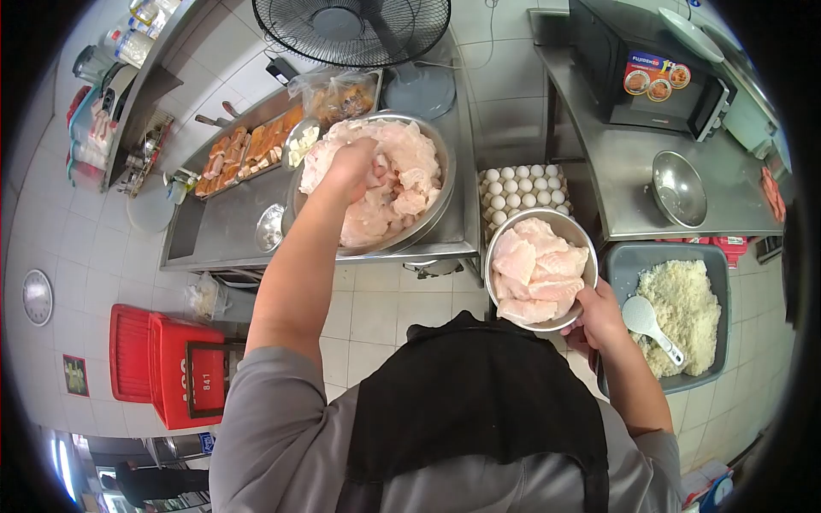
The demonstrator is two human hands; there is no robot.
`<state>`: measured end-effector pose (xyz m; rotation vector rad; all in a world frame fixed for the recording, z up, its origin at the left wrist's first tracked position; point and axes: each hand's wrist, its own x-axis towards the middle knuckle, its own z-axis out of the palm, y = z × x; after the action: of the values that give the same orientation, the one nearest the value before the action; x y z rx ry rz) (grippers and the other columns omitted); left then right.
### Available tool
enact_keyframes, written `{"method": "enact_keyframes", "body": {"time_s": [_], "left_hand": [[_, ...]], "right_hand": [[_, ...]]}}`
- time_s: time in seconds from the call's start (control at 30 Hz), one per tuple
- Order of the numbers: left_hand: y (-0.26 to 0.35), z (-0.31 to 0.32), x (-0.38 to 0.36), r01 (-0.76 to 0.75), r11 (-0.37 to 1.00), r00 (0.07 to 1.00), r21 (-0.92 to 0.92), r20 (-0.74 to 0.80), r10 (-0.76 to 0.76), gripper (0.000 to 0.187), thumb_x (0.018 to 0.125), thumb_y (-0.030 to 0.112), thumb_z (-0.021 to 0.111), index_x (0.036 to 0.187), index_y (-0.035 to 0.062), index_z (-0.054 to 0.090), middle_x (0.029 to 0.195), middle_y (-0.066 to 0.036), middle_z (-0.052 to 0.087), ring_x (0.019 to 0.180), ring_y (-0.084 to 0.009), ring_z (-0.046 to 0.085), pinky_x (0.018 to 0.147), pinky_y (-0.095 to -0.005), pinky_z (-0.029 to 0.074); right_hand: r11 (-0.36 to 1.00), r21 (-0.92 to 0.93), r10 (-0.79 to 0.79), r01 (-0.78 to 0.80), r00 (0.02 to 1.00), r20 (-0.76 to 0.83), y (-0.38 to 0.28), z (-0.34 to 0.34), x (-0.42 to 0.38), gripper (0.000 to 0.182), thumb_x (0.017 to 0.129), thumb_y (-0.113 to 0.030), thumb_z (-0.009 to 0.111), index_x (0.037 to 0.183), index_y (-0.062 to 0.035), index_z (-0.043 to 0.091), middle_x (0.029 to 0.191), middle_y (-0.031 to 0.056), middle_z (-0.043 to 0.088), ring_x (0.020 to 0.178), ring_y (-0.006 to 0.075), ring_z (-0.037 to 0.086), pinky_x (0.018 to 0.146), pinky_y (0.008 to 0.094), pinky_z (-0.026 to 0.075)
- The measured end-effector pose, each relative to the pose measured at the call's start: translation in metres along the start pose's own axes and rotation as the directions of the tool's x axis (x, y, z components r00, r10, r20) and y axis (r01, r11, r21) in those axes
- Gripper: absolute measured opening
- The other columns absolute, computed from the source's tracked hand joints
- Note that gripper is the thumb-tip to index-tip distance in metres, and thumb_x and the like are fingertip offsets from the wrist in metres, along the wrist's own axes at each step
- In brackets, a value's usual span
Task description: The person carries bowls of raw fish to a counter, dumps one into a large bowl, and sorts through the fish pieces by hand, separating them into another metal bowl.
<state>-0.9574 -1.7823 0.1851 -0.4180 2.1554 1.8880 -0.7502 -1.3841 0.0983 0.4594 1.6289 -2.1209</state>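
Note:
My left hand [357,169] reaches into a large metal bowl [446,205] heaped with pale, wet-looking raw chicken [419,184]. Its fingers are curled into the meat, and their tips are partly hidden. Off to the right, my right hand [599,315] grips the rim of a smaller metal bowl [489,286], thumb on the edge and fingers beneath. Several raw chicken fillets [540,267] fill this smaller bowl, which is held out in front of the black apron [479,393].
A grey tub [727,342] of pale crumbs with a white rice paddle [646,321] stands at the right. Egg trays [523,186] sit between the steel tables. A fan [342,26] stands behind the large bowl. A microwave [658,77] and an empty metal bowl [680,190] rest on the right table.

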Motion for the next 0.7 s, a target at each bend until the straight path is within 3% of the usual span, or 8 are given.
{"method": "enact_keyframes", "body": {"time_s": [0.07,0.13,0.17,0.3,0.33,0.43,0.57,0.7], "left_hand": [[0.006,0.006,-0.011,0.002,0.955,1.0,0.296,-0.011,0.002,0.03,0.088,0.03,0.062,0.104,0.0047,0.061,0.099,-0.016,0.066,0.096,-0.0291,0.065,0.078,-0.0414,0.054],[-0.001,0.009,-0.022,-0.341,0.557,0.94,0.758,0.268,0.211,0.028,0.088,0.03,0.062,0.106,0.0085,0.064,0.098,-0.016,0.066,0.095,-0.0303,0.065,0.081,-0.043,0.052],[-0.006,0.011,-0.028,-0.482,0.241,0.872,0.843,0.432,0.232,0.028,0.088,0.03,0.062,0.107,0.0104,0.066,0.098,-0.016,0.066,0.094,-0.0309,0.064,0.082,-0.0438,0.051],[-0.026,0.031,-0.032,-0.431,-0.009,0.9,0.902,0.431,0.064,0.031,0.079,0.031,0.068,0.107,0.015,0.07,0.107,-0.02,0.067,0.102,-0.0364,0.062,0.085,-0.0428,0.049],[-0.023,0.031,-0.028,-0.363,0.25,0.93,0.898,0.365,0.04,0.03,0.08,0.032,0.068,0.1,0.0094,0.072,0.096,-0.017,0.07,0.091,-0.0302,0.066,0.081,-0.0395,0.05],[-0.006,0.016,-0.016,-0.349,0.376,0.931,0.858,0.362,0.039,0.033,0.083,0.033,0.066,0.091,0.0011,0.071,0.085,-0.012,0.071,0.077,-0.0233,0.066,0.074,-0.0357,0.05],[0.024,0.006,-0.025,-0.091,0.624,0.96,0.776,0.235,-0.152,0.049,0.086,0.035,0.068,0.113,-0.0055,0.063,0.08,-0.007,0.07,0.071,-0.0173,0.062,0.066,-0.0328,0.05],[0.02,-0.007,-0.019,-0.134,0.642,0.973,0.755,0.223,-0.059,0.064,0.086,0.038,0.069,0.131,-0.0048,0.053,0.078,-0.008,0.067,0.071,-0.0167,0.061,0.067,-0.0323,0.051]], "right_hand": [[1.0,-0.011,0.013,-0.013,1.0,-0.018,0.001,0.001,-0.001,0.039,0.091,-0.01,0.042,0.127,0.0013,0.048,0.095,0.0154,0.065,0.06,0.0181,0.063,0.043,0.0298,0.054],[1.0,-0.019,0.019,-0.02,0.999,-0.03,0.001,0.0,-0.002,0.039,0.091,-0.011,0.042,0.128,0.0009,0.048,0.096,0.0153,0.065,0.061,0.0184,0.064,0.043,0.0298,0.054],[1.0,-0.02,0.019,-0.02,0.999,-0.03,0.001,0.0,-0.002,0.039,0.091,-0.011,0.042,0.128,0.0006,0.048,0.097,0.0153,0.065,0.062,0.0185,0.064,0.043,0.0298,0.054],[0.999,-0.043,0.019,-0.019,1.0,-0.015,0.002,-0.002,-0.004,0.039,0.091,-0.012,0.043,0.128,-0.0002,0.048,0.098,0.0154,0.065,0.064,0.0194,0.065,0.043,0.0304,0.054],[0.999,-0.036,0.013,-0.014,1.0,-0.019,0.002,-0.003,-0.004,0.039,0.091,-0.012,0.043,0.128,-0.0003,0.048,0.099,0.0155,0.065,0.065,0.0195,0.065,0.044,0.0304,0.054],[1.0,-0.019,0.009,-0.01,1.0,-0.029,0.004,-0.004,-0.01,0.039,0.091,-0.012,0.043,0.128,-0.0006,0.048,0.099,0.0156,0.065,0.065,0.0197,0.065,0.044,0.0306,0.055],[1.0,0.015,-0.022,0.023,0.997,-0.071,0.0,0.002,-0.015,0.034,0.091,-0.012,0.046,0.122,0.0021,0.05,0.087,0.0149,0.065,0.054,0.0182,0.061,0.04,0.0294,0.052],[0.999,0.036,-0.022,0.026,0.993,-0.114,0.003,0.003,-0.015,0.033,0.091,-0.013,0.047,0.119,0.0028,0.052,0.08,0.0141,0.064,0.047,0.0171,0.058,0.038,0.029,0.05]]}}
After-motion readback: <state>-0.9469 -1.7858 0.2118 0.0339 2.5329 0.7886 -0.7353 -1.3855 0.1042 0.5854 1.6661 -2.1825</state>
